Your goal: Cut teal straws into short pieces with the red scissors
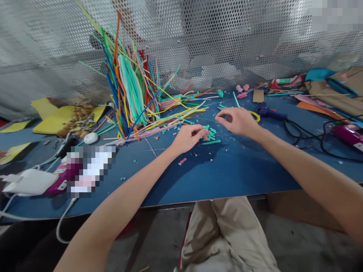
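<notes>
My left hand (188, 138) is low over the blue tabletop, its thumb and fingers closed at a small cluster of short teal pipe cleaner pieces (212, 135). Some pieces stick out past the fingertips. One longer teal piece (211, 142) lies just below the cluster. To the right, my right hand (238, 120) is held with thumb and fingers curled into a pinch. Whatever sits between those fingertips is too small to make out. Scissors with a yellow handle (257, 116) lie behind this hand, which partly hides them.
Many coloured pipe cleaners (132, 88) stand against the perforated metal screen (215, 41). Pink curled pieces (242, 90) lie at the back. A blue glue gun (270, 112) with a black cord is on the right. A phone (93, 170) and white charger (30, 182) sit left.
</notes>
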`<state>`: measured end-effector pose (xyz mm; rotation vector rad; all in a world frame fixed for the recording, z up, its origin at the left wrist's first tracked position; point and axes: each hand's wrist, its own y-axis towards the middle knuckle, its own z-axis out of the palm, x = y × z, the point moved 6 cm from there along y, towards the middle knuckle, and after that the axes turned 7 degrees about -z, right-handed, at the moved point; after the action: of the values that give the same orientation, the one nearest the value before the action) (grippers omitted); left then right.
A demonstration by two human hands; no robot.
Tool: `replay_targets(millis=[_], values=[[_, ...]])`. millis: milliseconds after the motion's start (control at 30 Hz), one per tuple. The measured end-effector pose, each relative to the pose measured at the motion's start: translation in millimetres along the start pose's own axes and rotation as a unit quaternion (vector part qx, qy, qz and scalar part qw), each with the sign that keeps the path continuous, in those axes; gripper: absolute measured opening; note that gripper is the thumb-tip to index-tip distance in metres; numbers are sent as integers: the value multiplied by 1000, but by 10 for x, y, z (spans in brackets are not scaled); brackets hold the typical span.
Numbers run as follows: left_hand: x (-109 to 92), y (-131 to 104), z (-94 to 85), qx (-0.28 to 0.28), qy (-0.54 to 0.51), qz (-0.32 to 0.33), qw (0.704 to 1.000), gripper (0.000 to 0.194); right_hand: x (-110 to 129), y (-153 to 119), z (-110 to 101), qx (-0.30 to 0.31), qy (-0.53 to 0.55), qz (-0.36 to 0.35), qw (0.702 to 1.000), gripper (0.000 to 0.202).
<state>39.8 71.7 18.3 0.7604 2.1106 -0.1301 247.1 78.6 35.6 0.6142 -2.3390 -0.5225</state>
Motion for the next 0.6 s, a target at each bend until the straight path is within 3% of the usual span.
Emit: replay_targets(millis=[100,233,433,600], values=[[19,5,-39,-21,17,-9,1000,45,-521,24,-167,60,-136,38,988,37],[45,17,-112,-49,5,-19,999,43,-1050,-24,-206,176,-216,111,954,46],[111,53,-204,-84,22,-19,996,42,-1128,-2,-249,171,-214,162,948,54],[145,57,-249,-104,20,-19,994,43,-1089,11,-246,194,-267,159,931,53]])
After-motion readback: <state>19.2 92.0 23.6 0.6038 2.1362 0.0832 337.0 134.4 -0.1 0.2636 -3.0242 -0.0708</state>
